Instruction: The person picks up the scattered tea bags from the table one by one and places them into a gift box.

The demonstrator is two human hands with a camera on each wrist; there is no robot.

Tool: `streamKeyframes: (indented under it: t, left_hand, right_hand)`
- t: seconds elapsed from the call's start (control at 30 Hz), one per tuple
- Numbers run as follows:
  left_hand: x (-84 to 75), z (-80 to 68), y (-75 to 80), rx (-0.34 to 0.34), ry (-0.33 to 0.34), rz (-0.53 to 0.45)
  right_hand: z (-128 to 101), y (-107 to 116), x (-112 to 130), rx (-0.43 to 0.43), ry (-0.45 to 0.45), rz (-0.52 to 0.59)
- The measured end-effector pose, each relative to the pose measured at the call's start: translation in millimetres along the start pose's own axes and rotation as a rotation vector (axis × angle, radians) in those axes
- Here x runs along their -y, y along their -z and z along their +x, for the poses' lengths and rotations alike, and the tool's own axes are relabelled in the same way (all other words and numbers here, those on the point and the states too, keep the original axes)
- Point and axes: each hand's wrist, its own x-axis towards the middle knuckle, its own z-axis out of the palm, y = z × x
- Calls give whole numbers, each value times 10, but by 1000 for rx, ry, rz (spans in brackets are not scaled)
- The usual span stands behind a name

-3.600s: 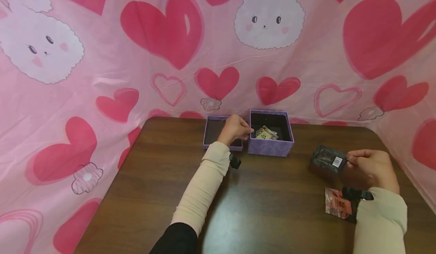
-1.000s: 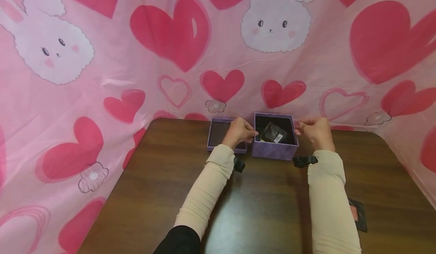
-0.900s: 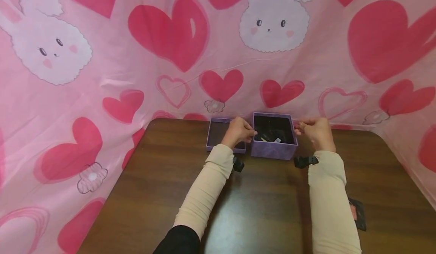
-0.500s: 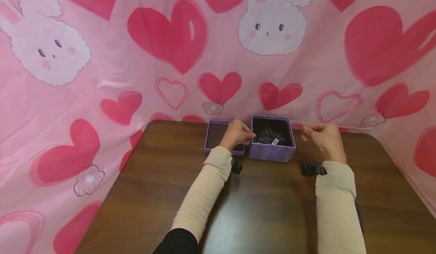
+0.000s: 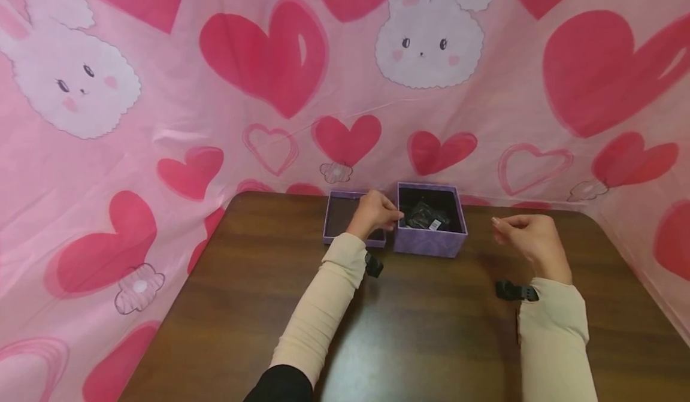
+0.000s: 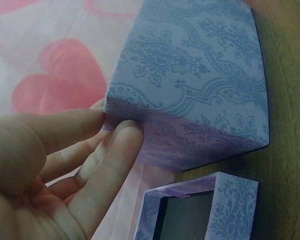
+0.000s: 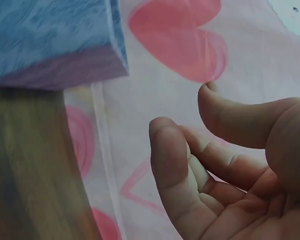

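Note:
A purple patterned box (image 5: 429,243) stands uncovered at the table's back edge. Inside lies a black, shiny package (image 5: 424,215) with a small white label. My left hand (image 5: 374,215) pinches the box's left rim; in the left wrist view, thumb and fingertips meet at its corner. Beside the box the matching lid (image 5: 333,217) lies upturned, partly hidden behind that hand. To the right of the box, my right hand (image 5: 530,240) hovers above the table with loosely bent fingers. In the right wrist view there is a gap between its thumb and index finger, with nothing held.
The brown wooden table (image 5: 420,330) carries everything. Right behind the box hangs a pink cloth (image 5: 356,99) with hearts and rabbits. Only a thin dark edge shows at the right sleeve (image 5: 552,342), which hides that part of the table.
The black package went from the table's right side into the box, released by my right hand. That hand has since drawn back rightward and nearer. My left hand keeps its place.

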Motion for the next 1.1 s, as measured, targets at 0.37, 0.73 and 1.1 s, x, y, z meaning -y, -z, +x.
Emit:
streamKeyframes:
  t: [0.37,0.73,1.1]
  left_hand:
    - [-6,8,-1,8,-17,17]
    - [12,-1,12,12,-16,3]
    - [-7,13,7,4,-22,18]
  right_hand:
    - [-264,239,-374,31,-4,-150]
    - [-539,430,-732,62,-87,-242]
    - [-666,640,-1189,217,-330,-225]
